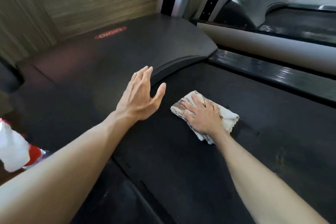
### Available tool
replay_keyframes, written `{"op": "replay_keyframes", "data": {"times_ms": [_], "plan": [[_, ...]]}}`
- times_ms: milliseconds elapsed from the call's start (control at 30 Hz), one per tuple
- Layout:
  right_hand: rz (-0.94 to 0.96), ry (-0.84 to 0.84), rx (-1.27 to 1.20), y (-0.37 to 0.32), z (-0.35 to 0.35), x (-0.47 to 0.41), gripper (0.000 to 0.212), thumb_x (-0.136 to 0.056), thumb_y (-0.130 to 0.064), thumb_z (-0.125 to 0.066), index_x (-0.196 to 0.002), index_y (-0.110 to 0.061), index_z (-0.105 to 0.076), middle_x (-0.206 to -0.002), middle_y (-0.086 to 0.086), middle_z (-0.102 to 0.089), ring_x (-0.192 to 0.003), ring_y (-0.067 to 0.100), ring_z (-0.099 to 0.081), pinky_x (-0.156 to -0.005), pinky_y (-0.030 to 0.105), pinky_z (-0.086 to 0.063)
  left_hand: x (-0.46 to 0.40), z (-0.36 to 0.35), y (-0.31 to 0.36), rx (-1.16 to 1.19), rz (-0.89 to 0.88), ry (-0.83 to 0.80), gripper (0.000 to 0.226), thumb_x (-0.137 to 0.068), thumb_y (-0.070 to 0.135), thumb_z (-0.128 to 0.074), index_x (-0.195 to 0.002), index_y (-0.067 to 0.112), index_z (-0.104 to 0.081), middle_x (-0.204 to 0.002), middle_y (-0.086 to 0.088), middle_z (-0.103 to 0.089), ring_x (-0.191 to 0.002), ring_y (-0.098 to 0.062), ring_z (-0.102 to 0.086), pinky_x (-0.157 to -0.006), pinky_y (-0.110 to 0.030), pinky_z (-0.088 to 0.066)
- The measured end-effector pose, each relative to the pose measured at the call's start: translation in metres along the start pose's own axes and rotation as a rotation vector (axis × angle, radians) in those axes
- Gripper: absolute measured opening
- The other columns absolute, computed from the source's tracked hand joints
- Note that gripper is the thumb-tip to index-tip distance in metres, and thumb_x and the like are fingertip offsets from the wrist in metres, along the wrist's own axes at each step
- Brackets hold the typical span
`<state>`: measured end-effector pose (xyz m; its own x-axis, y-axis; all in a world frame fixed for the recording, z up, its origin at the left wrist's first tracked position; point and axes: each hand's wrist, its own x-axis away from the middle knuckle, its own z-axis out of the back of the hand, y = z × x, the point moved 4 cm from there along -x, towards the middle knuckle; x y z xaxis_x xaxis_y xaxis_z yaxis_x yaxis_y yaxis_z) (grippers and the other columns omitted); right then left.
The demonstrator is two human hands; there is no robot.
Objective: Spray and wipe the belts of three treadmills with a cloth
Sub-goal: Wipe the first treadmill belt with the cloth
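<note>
In the head view, the right hand [201, 114] is lying flat on the cloth [231, 117], fingers spread and fairly straight, pressing it down onto the treadmill belt [181, 160] rather than clutching it. The cloth is sitting bunched and folded under the palm, with its patterned end poking out past the fingertips toward the front of the machine and its pale end trailing out toward the wrist and the right.

The belt's long axis is running from the near bottom of the frame up toward the curved motor cover [145, 45]. The cloth is resting near the front end of the belt, just short of that cover's edge, so most of the unwiped length appears to be lying behind the hand, back toward the person. Judging by this, the next stroke is likely calling for a pull along the belt toward the body, or a sweep across to the glossy side rail [272, 72] on the right.

The left hand [141, 96] is hovering wide, fingers straight and thumb spread, holding nothing, with its fingertips close to the lip of the motor cover; whether they are touching is hard to tell. It is sitting left of the cloth and slightly apart from it.

A white-and-red spray bottle [12, 149] is showing blurred at the far left edge, well apart from both hands and nearer the left arm.
</note>
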<state>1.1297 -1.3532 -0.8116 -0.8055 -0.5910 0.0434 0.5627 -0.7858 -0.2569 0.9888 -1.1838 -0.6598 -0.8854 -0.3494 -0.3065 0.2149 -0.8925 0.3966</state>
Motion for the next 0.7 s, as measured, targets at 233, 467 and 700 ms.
{"op": "replay_keyframes", "data": {"times_ms": [233, 467, 700], "plan": [[0.054, 0.01, -0.015, -0.03, -0.008, -0.001, 0.05, -0.103, -0.059, -0.026, -0.154, -0.061, -0.024, -0.172, -0.017, -0.002, -0.156, 0.026, -0.01, -0.125, 0.052, -0.006, -0.072, 0.008, 0.018, -0.156, -0.306, -0.175, 0.078, -0.1, 0.057, -0.043, -0.159, 0.011, -0.023, -0.166, -0.004, -0.023, -0.153, -0.017, -0.017, -0.124, -0.035, -0.021], [-0.152, 0.037, -0.002, 0.002, -0.001, 0.0, 0.05, -0.105, -0.057, -0.03, -0.154, -0.06, -0.023, -0.171, -0.019, -0.003, -0.156, 0.025, -0.011, -0.125, 0.05, -0.01, -0.119, 0.027, 0.013, -0.244, -0.528, -0.265, 0.078, -0.099, 0.06, -0.041, -0.159, 0.014, -0.023, -0.166, -0.001, -0.023, -0.153, -0.015, -0.016, -0.124, -0.035, -0.022], [-0.195, 0.137, -0.014, 0.0, -0.004, -0.002, 0.048, -0.103, -0.058, -0.038, -0.151, -0.06, -0.033, -0.172, -0.015, -0.011, -0.157, 0.025, -0.014, -0.126, 0.048, -0.008, -0.121, 0.005, -0.053, -0.206, -0.534, -0.354, 0.077, -0.098, 0.061, -0.039, -0.159, 0.017, -0.022, -0.166, 0.001, -0.022, -0.152, -0.014, -0.019, -0.123, -0.03, -0.019]]}}
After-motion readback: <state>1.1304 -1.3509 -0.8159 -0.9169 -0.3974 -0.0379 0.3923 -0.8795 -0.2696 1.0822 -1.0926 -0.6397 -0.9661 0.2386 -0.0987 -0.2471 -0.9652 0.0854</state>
